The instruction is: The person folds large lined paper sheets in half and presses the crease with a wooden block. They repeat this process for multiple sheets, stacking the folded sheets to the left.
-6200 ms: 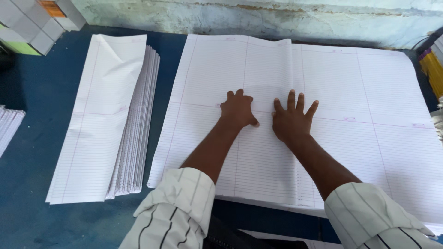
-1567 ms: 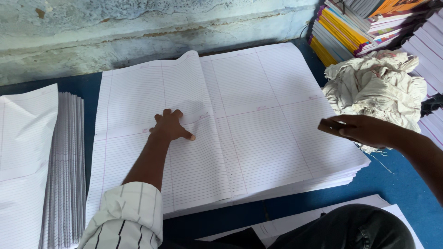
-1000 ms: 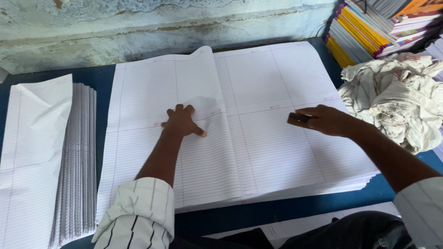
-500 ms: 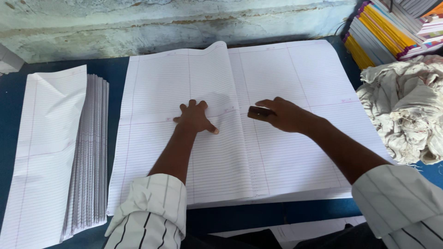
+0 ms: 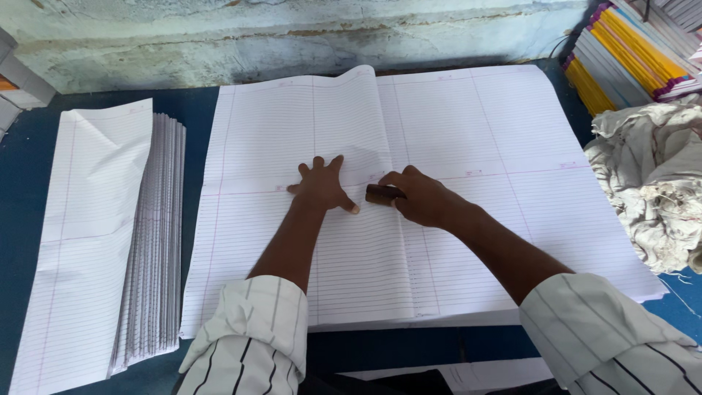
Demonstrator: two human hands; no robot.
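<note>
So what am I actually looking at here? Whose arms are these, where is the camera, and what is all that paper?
There is no machine here: these are a person's two bare hands, filmed by one camera worn on their head, looking down at the work. That is why the striped sleeves come in from the bottom edge.

On the blue table lies a large stack of ruled sheets, with the top sheet partly folded over along the middle. The left hand lies flat on the paper with fingers spread. The right hand grips a small dark block and holds it against the paper beside the fold.

To the left sits a pile of folded ruled sheets. At the right edge are a crumpled pale cloth and stacked books with coloured spines.
</note>
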